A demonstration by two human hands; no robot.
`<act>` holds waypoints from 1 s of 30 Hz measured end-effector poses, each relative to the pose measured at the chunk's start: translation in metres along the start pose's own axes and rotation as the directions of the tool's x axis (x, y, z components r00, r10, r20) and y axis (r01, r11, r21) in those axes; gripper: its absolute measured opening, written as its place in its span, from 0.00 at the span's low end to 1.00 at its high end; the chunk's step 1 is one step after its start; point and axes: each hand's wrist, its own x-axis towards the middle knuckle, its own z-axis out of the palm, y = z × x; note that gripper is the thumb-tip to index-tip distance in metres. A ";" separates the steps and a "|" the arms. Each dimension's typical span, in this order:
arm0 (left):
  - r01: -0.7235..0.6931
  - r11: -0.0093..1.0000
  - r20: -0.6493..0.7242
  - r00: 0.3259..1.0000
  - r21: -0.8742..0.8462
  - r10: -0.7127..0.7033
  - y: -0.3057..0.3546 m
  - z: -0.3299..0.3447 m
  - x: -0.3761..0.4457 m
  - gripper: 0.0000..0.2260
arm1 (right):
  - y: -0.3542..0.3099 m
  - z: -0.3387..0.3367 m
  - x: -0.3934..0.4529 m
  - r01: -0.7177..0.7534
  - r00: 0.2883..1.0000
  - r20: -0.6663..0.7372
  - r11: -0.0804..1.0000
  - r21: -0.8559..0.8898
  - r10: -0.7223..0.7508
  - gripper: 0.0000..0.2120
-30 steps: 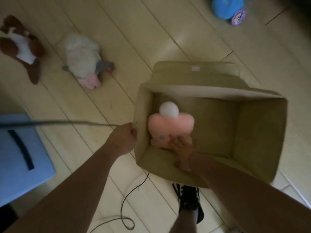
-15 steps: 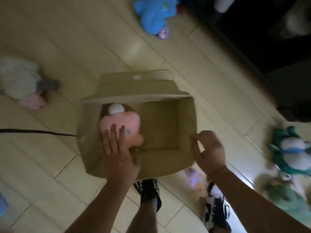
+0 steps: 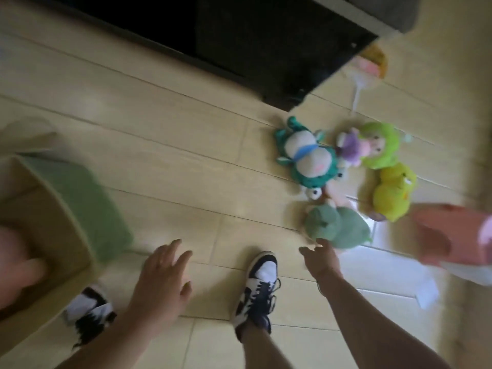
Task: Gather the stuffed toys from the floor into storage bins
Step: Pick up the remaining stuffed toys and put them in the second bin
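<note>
Nearest, two bare forearms reach out over a pale plank floor (image 3: 165, 145). The left hand (image 3: 159, 283) hangs palm down with fingers spread, holding nothing. The right hand (image 3: 323, 262) is likewise loose and empty, its fingertips stretched toward a dull green plush (image 3: 338, 227) and just short of it or brushing it; the blur hides which. Between the arms stands a black-and-white sneaker (image 3: 257, 291), with a second sneaker (image 3: 89, 312) to its left.

At the left edge sits the storage bin (image 3: 77, 209), a fabric box with a green outer wall and a tan inside; a pink stuffed toy (image 3: 18, 259) lies within it, only partly in view.

Beyond the right hand the stuffed toys cluster on the floor, touching one another. The dull green plush is closest. Past it lie a yellow plush (image 3: 394, 193) with a small face, a teal plush (image 3: 306, 155) with a white belly crossed by a blue band, and a lime-green hooded doll (image 3: 378, 145) beside a small purple plush (image 3: 351, 147). A blurred pink shape (image 3: 450, 235) fills the right edge; what it is cannot be told.

Farthest, a dark low furniture piece (image 3: 253, 38) runs across the top, and a yellow-and-pink toy (image 3: 372, 63) lies at its corner. No writing or label can be read.
</note>
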 end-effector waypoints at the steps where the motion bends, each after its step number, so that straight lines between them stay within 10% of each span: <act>1: 0.038 0.999 0.034 0.999 0.033 -0.039 0.011 0.007 0.009 0.28 | 0.013 -0.009 0.017 -0.051 0.999 0.020 0.997 0.056 0.050 0.31; 11: -0.268 0.954 0.179 0.953 0.133 0.243 0.169 0.017 0.127 0.38 | 0.045 -0.025 0.156 -0.390 0.888 0.376 0.868 0.308 0.265 0.39; 17: -0.340 0.939 0.147 0.933 0.054 0.330 0.201 -0.012 0.163 0.39 | 0.051 0.011 0.204 -0.581 0.807 0.442 0.393 0.713 0.391 0.54; 22: -0.097 0.985 0.202 0.971 -0.143 0.125 0.198 -0.024 0.179 0.34 | 0.082 -0.006 0.160 -0.401 0.906 0.240 0.519 0.755 0.350 0.39; 26: -0.063 0.914 0.073 0.992 -0.400 0.101 0.226 -0.037 0.152 0.37 | 0.082 -0.023 0.078 0.000 1.000 -0.014 0.749 0.662 0.013 0.34; 30: -0.006 0.688 0.008 1.000 -0.726 0.017 0.263 -0.059 0.104 0.47 | 0.049 -0.025 -0.005 0.488 0.811 -0.446 0.859 0.157 -0.379 0.37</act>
